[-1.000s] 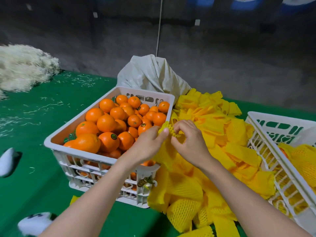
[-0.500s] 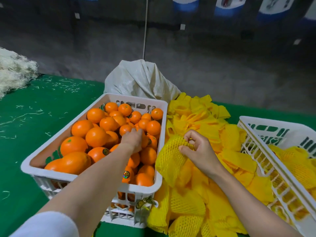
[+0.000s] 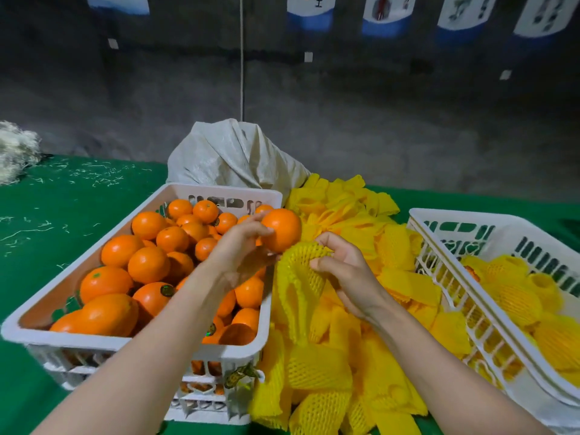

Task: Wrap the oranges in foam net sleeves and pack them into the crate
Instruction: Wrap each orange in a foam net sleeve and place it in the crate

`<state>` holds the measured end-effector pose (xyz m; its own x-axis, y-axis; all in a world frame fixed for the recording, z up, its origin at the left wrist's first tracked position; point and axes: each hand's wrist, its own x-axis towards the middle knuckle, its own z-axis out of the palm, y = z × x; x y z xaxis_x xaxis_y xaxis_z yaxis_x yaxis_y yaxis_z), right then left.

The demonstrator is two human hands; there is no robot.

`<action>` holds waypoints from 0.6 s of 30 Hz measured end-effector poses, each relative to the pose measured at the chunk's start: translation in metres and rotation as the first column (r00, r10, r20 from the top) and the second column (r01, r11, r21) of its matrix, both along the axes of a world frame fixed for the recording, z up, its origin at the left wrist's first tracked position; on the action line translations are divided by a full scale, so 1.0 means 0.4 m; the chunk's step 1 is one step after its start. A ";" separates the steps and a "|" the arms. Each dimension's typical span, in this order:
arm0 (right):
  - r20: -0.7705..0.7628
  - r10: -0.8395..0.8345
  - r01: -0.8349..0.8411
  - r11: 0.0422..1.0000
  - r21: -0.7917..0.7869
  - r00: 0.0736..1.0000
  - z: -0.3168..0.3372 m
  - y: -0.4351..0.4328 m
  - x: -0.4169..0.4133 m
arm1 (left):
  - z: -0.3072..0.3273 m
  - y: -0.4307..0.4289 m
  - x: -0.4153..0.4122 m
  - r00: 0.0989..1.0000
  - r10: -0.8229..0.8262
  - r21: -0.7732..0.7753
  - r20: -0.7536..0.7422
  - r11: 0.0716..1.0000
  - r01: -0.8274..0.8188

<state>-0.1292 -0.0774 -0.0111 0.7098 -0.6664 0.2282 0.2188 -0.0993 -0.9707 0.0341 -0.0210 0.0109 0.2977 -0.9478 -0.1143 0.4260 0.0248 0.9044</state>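
Observation:
My left hand (image 3: 241, 246) grips an orange (image 3: 281, 229) lifted above the right rim of the white crate of loose oranges (image 3: 201, 191). Just to its right, my right hand (image 3: 343, 271) pinches the open mouth of a yellow foam net sleeve (image 3: 298, 277), which hangs down below the orange. The orange almost touches the sleeve's top edge. A second white crate (image 3: 439, 219) on the right holds several oranges wrapped in yellow sleeves (image 3: 514, 296).
A heap of yellow foam sleeves (image 3: 339, 365) lies between the two crates on the green table (image 3: 62, 215). A grey-white sack (image 3: 232, 158) stands behind the left crate. White shredded fibre (image 3: 15, 152) is piled at the far left.
My left hand went into the left crate, took an orange and lifted it right toward the sleeve. My right hand kept hold of the sleeve and raised its mouth.

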 end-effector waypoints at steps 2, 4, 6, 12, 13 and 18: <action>0.038 0.062 -0.063 0.997 0.038 0.997 0.006 0.009 -0.012 | 0.006 0.009 -0.057 1.000 0.003 0.048 0.012 0.999 -0.003; 0.057 0.102 -0.105 0.993 0.052 0.993 0.009 0.014 -0.030 | -0.002 0.015 -0.101 0.996 -0.066 0.007 -0.067 0.998 0.067; 0.036 0.110 -0.112 0.993 0.047 0.993 0.010 0.015 -0.052 | -0.005 0.012 -0.137 0.981 -0.115 -0.027 -0.158 0.993 0.112; -0.038 -0.078 0.073 0.989 -0.128 0.996 -0.009 0.005 -0.110 | -0.068 0.008 -0.232 0.982 -0.003 -0.127 -0.191 0.992 -0.022; -0.040 -0.165 0.154 0.969 -0.194 0.986 -0.016 0.004 -0.118 | -0.079 0.006 -0.242 0.976 0.009 -0.138 -0.219 0.990 -0.040; 0.079 -0.388 0.396 0.888 -0.235 0.918 -0.050 -0.001 -0.164 | -0.122 -0.012 -0.274 0.963 -0.005 -0.177 -0.271 0.983 -0.044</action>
<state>-0.1946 -0.0776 -0.0309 0.3930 -0.8107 0.4339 0.1409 -0.4133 -0.8997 -0.0756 -0.0259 -0.0381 0.2979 -0.9543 -0.0214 0.6506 0.1866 0.7362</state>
